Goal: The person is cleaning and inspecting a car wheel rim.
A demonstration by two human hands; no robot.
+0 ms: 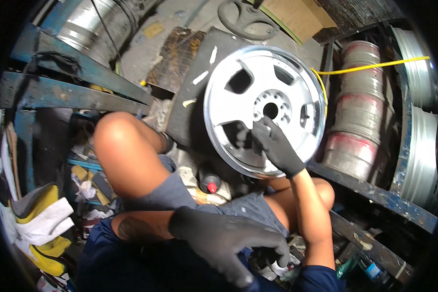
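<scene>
A silver alloy wheel rim [238,109] with several spokes lies face up on a dark padded block [185,117] before me. My right hand [276,148], in a dark grey glove, reaches over the rim, just below its centre hole. Its fingers are bent together at the face near the bolt holes; a small pale patch shows between them, too unclear to name. Closer to my body, my left hand [228,238], gloved alike, hangs above my lap. Thumb and fingers are curved and apart, and nothing shows in them.
Several stacked metal rims [357,109] stand in a blue rack [413,211] on the right. A yellow hose [370,67] runs past the wheel. Blue metal beams [78,92] jut in from the left, above cloths [46,219]. A red-capped bottle [211,187] sits between my legs.
</scene>
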